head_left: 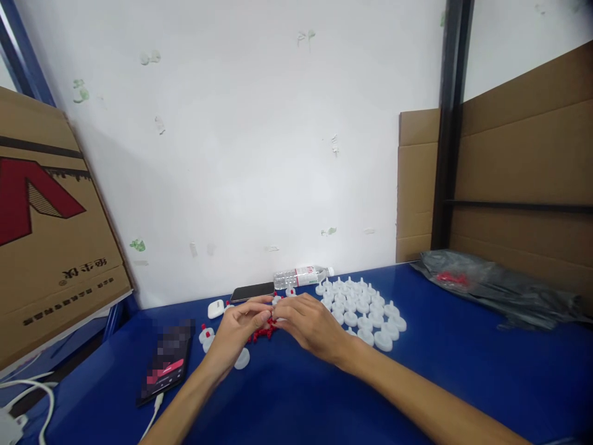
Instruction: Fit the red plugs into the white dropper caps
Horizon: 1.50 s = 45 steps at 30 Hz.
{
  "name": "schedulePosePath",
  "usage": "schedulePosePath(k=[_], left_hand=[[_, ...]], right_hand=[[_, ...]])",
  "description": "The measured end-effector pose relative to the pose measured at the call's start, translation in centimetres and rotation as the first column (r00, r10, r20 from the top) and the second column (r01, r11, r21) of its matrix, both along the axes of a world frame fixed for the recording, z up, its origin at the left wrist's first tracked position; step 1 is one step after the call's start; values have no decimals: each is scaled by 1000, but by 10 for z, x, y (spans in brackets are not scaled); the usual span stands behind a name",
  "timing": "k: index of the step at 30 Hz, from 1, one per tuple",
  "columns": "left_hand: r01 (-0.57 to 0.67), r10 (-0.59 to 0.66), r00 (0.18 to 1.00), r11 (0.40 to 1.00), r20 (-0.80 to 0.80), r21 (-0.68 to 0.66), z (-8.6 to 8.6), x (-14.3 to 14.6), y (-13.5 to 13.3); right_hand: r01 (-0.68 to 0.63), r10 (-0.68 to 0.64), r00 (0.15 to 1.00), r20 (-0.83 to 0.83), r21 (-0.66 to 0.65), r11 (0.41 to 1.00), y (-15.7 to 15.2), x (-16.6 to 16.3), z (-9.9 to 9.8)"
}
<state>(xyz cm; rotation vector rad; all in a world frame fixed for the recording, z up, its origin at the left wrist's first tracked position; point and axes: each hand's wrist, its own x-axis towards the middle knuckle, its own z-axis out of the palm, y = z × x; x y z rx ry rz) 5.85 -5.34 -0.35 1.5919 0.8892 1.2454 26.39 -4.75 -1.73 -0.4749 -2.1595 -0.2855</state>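
Note:
My left hand (237,330) and my right hand (309,324) meet over a blue table (445,371), fingers curled and pinched together above a small heap of red plastic pieces (263,332). What sits between the fingertips is too small to name. A white round cap (241,358) lies just under my left wrist. Two white caps with red inserts (206,335) sit to the left of my left hand. A group of several white caps (364,306) stands in rows to the right of my right hand.
A phone (165,364) on a white cable lies at the left, a second dark phone (252,291) and a white earbud case (215,308) behind the hands. A water bottle (301,276) lies by the wall. A grey bag (495,284) lies at right. Cardboard boxes (50,247) flank the table.

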Motion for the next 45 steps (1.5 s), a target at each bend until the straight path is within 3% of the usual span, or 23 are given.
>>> schedulePosePath(k=[4, 8, 14, 22, 26, 29, 32, 35, 37, 39, 45], left_hand=[[226, -197, 961, 964, 193, -140, 4, 1, -11], [402, -345, 902, 891, 261, -212, 6, 1, -16], [333, -288, 932, 920, 220, -209, 3, 1, -13], [265, -241, 961, 944, 139, -196, 4, 5, -15], [207, -209, 978, 971, -5, -123, 0, 6, -12], [91, -84, 976, 996, -202, 24, -3, 6, -7], [-47, 160, 890, 964, -426, 263, -5, 3, -3], [12, 345, 691, 873, -635, 487, -9, -4, 1], [92, 385, 574, 846, -723, 525, -14, -9, 4], [114, 398, 508, 848, -764, 517, -19, -12, 6], [86, 410, 449, 865, -794, 494, -24, -13, 10]], right_hand=[[-54, 57, 998, -39, 80, 995, -2, -3, -3], [-87, 95, 993, -64, 117, 989, -5, -8, -5], [-97, 107, 983, -152, 73, 993, -9, -12, -4], [-99, 109, 986, -128, 85, 991, -8, -12, -4], [-33, 36, 999, -23, 111, 993, -2, -9, -3], [39, -40, 999, 20, 30, 999, 1, -3, 1], [135, -131, 990, 48, -92, 987, 4, 5, 6], [201, -179, 974, 136, -175, 964, 6, 11, 6], [237, -196, 962, 190, -225, 945, 8, 13, 2], [263, -207, 953, 222, -267, 927, 9, 12, -3], [319, -274, 942, 196, -258, 912, 10, 11, -2]])
